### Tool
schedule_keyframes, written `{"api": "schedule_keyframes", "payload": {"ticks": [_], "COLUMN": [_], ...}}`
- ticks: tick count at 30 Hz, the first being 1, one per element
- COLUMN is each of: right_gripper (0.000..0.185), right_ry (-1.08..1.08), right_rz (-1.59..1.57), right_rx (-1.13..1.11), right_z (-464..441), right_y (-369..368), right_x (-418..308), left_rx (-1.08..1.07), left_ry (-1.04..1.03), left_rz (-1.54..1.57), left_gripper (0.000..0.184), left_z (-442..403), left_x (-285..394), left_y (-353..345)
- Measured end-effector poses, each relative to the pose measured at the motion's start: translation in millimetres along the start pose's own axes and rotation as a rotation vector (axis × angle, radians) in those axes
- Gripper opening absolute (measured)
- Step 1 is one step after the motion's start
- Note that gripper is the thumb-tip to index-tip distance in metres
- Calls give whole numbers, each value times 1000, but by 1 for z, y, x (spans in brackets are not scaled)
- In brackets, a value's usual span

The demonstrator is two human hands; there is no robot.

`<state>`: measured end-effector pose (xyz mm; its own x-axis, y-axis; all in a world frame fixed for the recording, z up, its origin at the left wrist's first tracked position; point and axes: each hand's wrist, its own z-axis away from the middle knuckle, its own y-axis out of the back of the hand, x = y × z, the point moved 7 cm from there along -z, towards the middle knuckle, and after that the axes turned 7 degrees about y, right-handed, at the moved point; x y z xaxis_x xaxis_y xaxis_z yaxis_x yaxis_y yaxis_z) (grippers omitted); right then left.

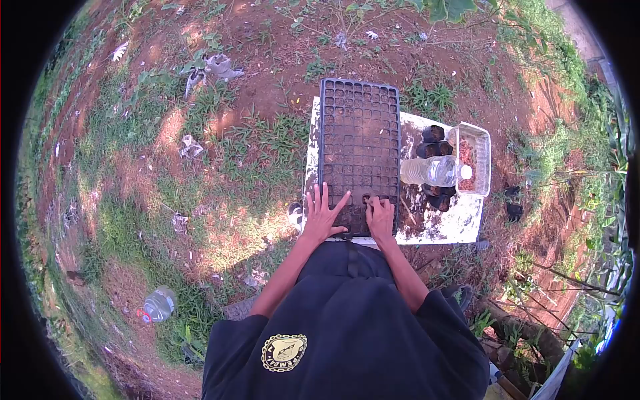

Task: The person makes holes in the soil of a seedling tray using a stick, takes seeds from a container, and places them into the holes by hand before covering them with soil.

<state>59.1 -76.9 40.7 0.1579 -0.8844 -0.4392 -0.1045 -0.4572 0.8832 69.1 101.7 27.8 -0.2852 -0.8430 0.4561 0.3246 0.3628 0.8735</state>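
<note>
A black seedling tray (398, 133) with many small square cells, filled with brown soil, lies lengthwise in front of me. My left hand (321, 219) rests with fingers spread over its near left corner and holds nothing. Over the near right cells is my right hand (381, 219), its fingers bent together and fingertips down at the soil. Whatever may be between those fingertips is too small to make out. A dark hole shows in the soil by that hand.
Beneath the tray is a white, dirt-stained board (427, 230). On its right lie a plastic bottle (430, 171) of cloudy liquid, several black soil-filled bags (433, 149) and a clear container (485, 160) with reddish contents. A large bottle (160, 305) lies on the grass at left.
</note>
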Motion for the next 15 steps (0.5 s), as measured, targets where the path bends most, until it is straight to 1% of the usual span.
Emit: {"api": "schedule_keyframes", "payload": {"ticks": [2, 15], "right_gripper": [16, 17], "right_ry": [24, 13], "right_rz": [37, 67], "right_rx": [12, -32], "right_z": [-1, -4], "right_y": [1, -5], "right_x": [-3, 0], "left_rx": [4, 5], "left_ry": [-1, 3], "left_rz": [3, 0], "left_gripper": [121, 121], "left_z": [1, 2], "left_x": [0, 1], "left_y": [1, 0]}}
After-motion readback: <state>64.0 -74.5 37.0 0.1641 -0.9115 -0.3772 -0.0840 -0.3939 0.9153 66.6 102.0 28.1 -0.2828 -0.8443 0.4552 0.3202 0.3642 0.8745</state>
